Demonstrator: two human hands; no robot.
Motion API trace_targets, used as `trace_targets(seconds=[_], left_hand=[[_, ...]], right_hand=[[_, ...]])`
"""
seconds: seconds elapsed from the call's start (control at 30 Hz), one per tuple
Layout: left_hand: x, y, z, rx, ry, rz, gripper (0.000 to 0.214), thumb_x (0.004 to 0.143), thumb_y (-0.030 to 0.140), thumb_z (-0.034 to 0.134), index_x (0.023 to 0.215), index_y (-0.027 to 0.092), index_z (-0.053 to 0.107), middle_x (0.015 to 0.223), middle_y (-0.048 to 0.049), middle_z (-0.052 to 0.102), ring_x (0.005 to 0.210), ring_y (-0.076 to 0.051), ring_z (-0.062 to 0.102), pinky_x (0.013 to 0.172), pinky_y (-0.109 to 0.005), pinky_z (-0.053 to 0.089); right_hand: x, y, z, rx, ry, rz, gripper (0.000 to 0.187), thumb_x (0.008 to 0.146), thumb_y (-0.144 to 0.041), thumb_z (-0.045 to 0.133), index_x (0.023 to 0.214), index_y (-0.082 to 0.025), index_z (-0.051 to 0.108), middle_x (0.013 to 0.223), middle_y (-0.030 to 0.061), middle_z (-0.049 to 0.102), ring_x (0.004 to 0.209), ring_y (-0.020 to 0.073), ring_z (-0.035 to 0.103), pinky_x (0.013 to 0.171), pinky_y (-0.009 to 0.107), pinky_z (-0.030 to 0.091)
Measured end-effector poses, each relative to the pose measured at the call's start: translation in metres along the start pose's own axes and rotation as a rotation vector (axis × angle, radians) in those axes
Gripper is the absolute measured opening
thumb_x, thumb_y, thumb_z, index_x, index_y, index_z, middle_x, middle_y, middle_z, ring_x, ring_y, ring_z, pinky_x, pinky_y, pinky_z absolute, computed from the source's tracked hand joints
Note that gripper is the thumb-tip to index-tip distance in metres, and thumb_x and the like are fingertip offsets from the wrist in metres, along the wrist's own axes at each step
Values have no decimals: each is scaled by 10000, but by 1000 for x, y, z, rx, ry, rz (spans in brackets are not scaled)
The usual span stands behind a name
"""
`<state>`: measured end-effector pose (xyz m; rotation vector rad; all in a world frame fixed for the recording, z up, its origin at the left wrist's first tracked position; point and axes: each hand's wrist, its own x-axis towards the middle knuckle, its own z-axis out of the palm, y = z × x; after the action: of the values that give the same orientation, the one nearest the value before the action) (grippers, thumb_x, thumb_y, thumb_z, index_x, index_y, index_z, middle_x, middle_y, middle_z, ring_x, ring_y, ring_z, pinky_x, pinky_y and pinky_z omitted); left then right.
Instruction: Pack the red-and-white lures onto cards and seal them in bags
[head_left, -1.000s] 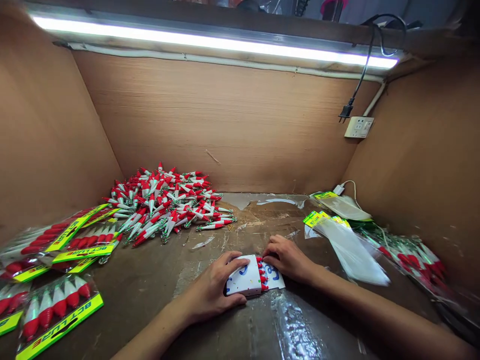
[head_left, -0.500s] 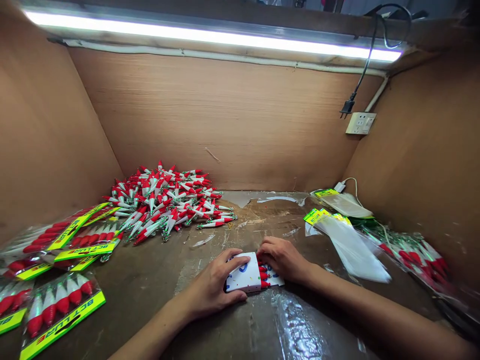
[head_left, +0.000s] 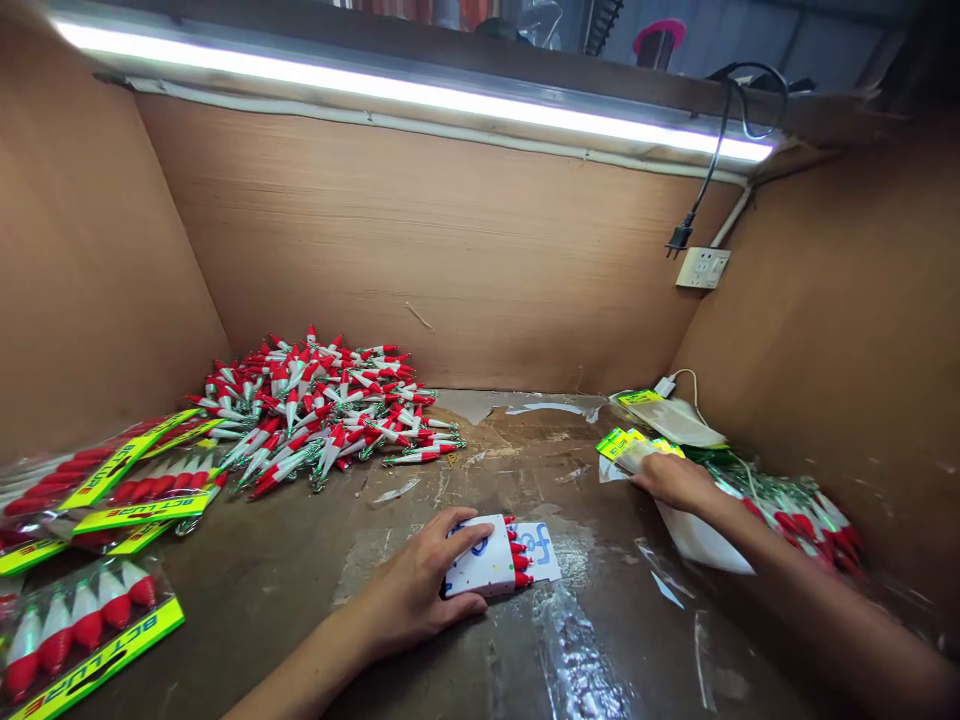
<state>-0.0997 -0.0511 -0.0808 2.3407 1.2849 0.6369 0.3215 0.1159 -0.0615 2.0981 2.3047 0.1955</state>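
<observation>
Brown back wall (head_left: 450, 250), brown left wall (head_left: 97, 250) and right wall (head_left: 840, 300), lit tube light (head_left: 412, 92) across top, white conduit (head_left: 480, 135) below, socket (head_left: 703, 267) near right corner, black plug (head_left: 679, 237) hanging beside it, scuffed dark tabletop (head_left: 247, 580)

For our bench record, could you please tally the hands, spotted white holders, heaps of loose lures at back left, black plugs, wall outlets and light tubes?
Hands: 2 (left hand, right hand)
Spotted white holder: 1
Heap of loose lures: 1
Black plug: 1
Wall outlet: 1
Light tube: 1
Total: 7
</observation>
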Motion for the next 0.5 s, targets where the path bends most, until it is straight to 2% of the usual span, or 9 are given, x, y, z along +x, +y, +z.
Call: trace_targets(seconds=[0.1, 0.2, 0.3, 0.37, 0.43, 0.5], left_hand=[[1, 1, 1, 7, 5, 3, 707, 784, 351, 776, 1420, 361, 467, 1487, -86, 417, 1302, -311, 496, 1092, -490, 425], [1, 1, 1, 9, 7, -2, 702, 791, 356, 772, 1423, 363, 464, 1487, -89, 415, 1311, -314, 486, 1101, -498, 415], [-1, -1, 2, -6, -7, -5, 726, 793, 359, 776, 1438, 371, 444, 1512, -86, 389, 1333, -316, 467, 1115, -500, 402], [-2, -1, 2, -14, -14, 4, 767, 783, 383, 786, 1456, 371, 419, 1536, -88, 361, 1352, -325, 448, 1123, -508, 393], [-2, 0, 1, -15, 2, 28, 822, 782, 435, 785, 1489, 362, 372, 1563, -96, 324, 1389, -346, 400, 1137, -530, 368], [-2, 3, -3, -16, 49, 57, 846, 817, 485, 743, 1527, 349, 303, 1589, -100, 288, 1432, -362, 328, 1158, -555, 323]], right_hand=[[-4, 6, 12, 7, -1, 55, 293, 942, -364, 519, 927, -175, 743, 1025, 177, 725, 964, 316, 689, 771, 360, 462], [-4, 4, 15, 40, 25, 102, 285, 938, -362, 498, 968, -227, 748, 1040, 148, 727, 979, 322, 683, 769, 365, 452], [0, 8, 9, 91, 17, 107, 282, 925, -406, 516, 964, -266, 757, 1015, 112, 741, 968, 308, 687, 745, 343, 446], [4, 13, 3, 120, 14, 97, 303, 932, -418, 506, 925, -253, 760, 983, 104, 748, 936, 290, 694, 716, 319, 439], [6, 16, -5, 136, 44, 97, 341, 956, -410, 465, 931, -225, 750, 966, 116, 747, 909, 285, 695, 695, 310, 430], [4, 11, -16, 141, 114, 107, 394, 996, -407, 380, 1021, -208, 719, 979, 132, 739, 904, 285, 688, 699, 319, 428]])
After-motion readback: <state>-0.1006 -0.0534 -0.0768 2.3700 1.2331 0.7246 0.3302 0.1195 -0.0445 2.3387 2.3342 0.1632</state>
